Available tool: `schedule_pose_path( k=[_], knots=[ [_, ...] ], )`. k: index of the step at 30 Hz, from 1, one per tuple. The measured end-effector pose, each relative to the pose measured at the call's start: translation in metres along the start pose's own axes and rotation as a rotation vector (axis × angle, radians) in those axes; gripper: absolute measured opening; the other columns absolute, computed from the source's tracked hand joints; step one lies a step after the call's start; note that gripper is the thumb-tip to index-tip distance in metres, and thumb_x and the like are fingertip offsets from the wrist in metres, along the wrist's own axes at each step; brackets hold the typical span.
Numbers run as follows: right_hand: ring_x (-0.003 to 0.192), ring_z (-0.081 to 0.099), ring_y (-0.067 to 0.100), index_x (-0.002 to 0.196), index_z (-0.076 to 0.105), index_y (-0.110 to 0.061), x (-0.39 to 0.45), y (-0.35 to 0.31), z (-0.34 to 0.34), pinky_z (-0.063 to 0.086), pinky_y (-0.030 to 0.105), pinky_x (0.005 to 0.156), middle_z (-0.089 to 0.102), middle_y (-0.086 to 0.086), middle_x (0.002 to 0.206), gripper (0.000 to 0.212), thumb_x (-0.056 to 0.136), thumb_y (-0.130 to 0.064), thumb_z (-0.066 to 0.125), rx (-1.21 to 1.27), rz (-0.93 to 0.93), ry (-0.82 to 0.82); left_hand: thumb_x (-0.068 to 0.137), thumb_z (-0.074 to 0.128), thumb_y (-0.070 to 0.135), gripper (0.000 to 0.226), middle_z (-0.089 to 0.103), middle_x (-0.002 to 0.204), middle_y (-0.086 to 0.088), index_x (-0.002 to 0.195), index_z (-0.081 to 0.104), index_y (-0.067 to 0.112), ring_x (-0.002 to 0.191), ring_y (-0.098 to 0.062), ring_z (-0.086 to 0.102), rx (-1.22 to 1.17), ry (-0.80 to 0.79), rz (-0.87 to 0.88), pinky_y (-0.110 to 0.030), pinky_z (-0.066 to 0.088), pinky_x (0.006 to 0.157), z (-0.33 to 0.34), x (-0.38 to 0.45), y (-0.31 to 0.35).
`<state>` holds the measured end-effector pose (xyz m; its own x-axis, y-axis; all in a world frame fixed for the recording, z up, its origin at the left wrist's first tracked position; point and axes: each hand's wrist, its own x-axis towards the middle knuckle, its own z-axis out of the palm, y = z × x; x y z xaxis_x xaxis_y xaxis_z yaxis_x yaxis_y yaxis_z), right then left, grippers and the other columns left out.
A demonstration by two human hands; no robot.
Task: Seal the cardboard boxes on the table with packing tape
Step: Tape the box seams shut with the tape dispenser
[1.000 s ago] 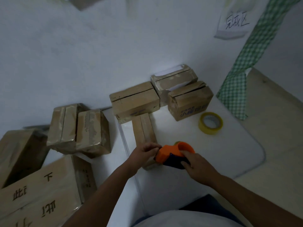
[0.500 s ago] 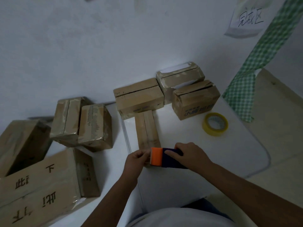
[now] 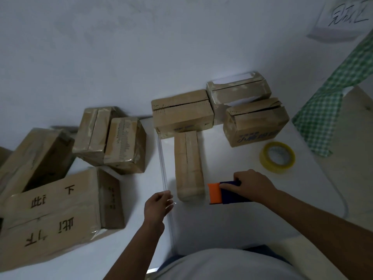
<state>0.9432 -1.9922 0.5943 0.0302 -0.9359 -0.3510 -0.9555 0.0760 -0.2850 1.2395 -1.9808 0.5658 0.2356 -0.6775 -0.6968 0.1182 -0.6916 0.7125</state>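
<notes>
Right hand (image 3: 250, 184) is wrapped around the orange-and-navy tape dispenser (image 3: 226, 193), centre-right of frame, just beside the near end of the narrow box (image 3: 188, 164). Left hand (image 3: 159, 205), centre-bottom, has fingers curled together, apparently pinching the clear tape end; the strip itself is barely visible, so that's a guess.

Step in hand looks like drawing out tape for the narrow box. To do it well: keep the strip taut, centre it on the lengthwise seam, start over the near end, press down while pulling.

Boxes on the white surface (image 3: 232, 223):
- narrow box: flaps closed, contents hidden
- wide box (image 3: 181, 114), behind it: seam slightly gapped
- rear box (image 3: 238, 93), upper right: open, something white inside
- printed box (image 3: 256, 122): flaps loose

Spare yellow tape roll (image 3: 277, 156) lies right of centre.
</notes>
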Motion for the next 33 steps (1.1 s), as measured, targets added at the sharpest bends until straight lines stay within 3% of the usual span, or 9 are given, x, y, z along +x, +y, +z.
schedule_pose_path(
  k=[4, 10, 16, 20, 23, 28, 33],
  knots=[
    [0.060, 0.052, 0.008, 0.074, 0.054, -0.024, 0.009, -0.003, 0.000, 0.040, 0.025, 0.051, 0.054, -0.006, 0.067, 0.076, 0.063, -0.094, 0.029, -0.080, -0.021, -0.008, 0.096, 0.063, 0.015, 0.017, 0.070, 0.102, -0.016, 0.105, 0.069, 0.002, 0.096, -0.028, 0.067, 0.008, 0.043, -0.028, -0.036, 0.056, 0.086, 0.005, 0.003, -0.005],
    [0.062, 0.054, 0.009, 0.078, 0.059, -0.022, 0.015, -0.001, 0.004, 0.046, 0.026, 0.056, 0.056, -0.006, 0.069, 0.076, 0.068, -0.092, 0.032, -0.134, -0.001, -0.029, 0.096, 0.062, 0.014, 0.016, 0.070, 0.102, -0.016, 0.105, 0.068, 0.002, 0.095, -0.027, 0.067, 0.004, 0.058, -0.053, -0.034, 0.054, 0.083, 0.008, 0.006, -0.009],
    [0.061, 0.053, 0.009, 0.077, 0.058, -0.021, 0.024, -0.001, 0.009, 0.042, 0.025, 0.053, 0.055, -0.005, 0.069, 0.075, 0.069, -0.091, 0.034, -0.160, 0.010, -0.058, 0.096, 0.063, 0.019, 0.020, 0.068, 0.103, -0.014, 0.108, 0.065, 0.002, 0.094, -0.025, 0.065, 0.080, 0.046, -0.042, -0.032, 0.052, 0.081, 0.013, 0.008, -0.014],
    [0.057, 0.049, 0.009, 0.067, 0.050, -0.020, 0.026, -0.008, 0.015, 0.035, 0.025, 0.049, 0.051, -0.005, 0.065, 0.071, 0.070, -0.090, 0.036, -0.129, 0.039, -0.104, 0.088, 0.074, 0.026, 0.035, 0.061, 0.105, -0.009, 0.112, 0.057, 0.007, 0.100, -0.024, 0.059, 0.250, -0.030, 0.006, -0.036, 0.052, 0.088, 0.018, 0.009, -0.012],
    [0.055, 0.044, 0.007, 0.065, 0.046, -0.022, 0.023, -0.024, 0.029, 0.029, 0.024, 0.046, 0.047, -0.007, 0.064, 0.068, 0.073, -0.088, 0.036, -0.105, 0.052, -0.148, 0.084, 0.077, 0.025, 0.039, 0.061, 0.102, -0.004, 0.114, 0.054, 0.013, 0.098, -0.019, 0.058, 0.343, 0.001, 0.073, -0.030, 0.044, 0.081, 0.010, 0.018, -0.002],
    [0.064, 0.050, 0.010, 0.064, 0.037, -0.024, 0.016, -0.039, 0.041, 0.030, 0.025, 0.048, 0.044, -0.007, 0.067, 0.062, 0.078, -0.084, 0.036, -0.081, 0.064, -0.155, 0.083, 0.079, 0.028, 0.039, 0.061, 0.101, 0.000, 0.111, 0.056, 0.014, 0.092, -0.010, 0.057, 0.407, -0.045, 0.085, -0.025, 0.044, 0.072, -0.004, 0.032, 0.004],
    [0.067, 0.051, 0.012, 0.063, 0.034, -0.023, 0.012, -0.041, 0.043, 0.035, 0.026, 0.053, 0.042, -0.007, 0.065, 0.062, 0.079, -0.083, 0.036, -0.082, 0.089, -0.162, 0.082, 0.080, 0.026, 0.039, 0.060, 0.103, -0.004, 0.111, 0.058, 0.013, 0.098, -0.017, 0.058, 0.366, -0.096, 0.054, -0.030, 0.043, 0.082, -0.006, 0.036, 0.004]
  ],
)
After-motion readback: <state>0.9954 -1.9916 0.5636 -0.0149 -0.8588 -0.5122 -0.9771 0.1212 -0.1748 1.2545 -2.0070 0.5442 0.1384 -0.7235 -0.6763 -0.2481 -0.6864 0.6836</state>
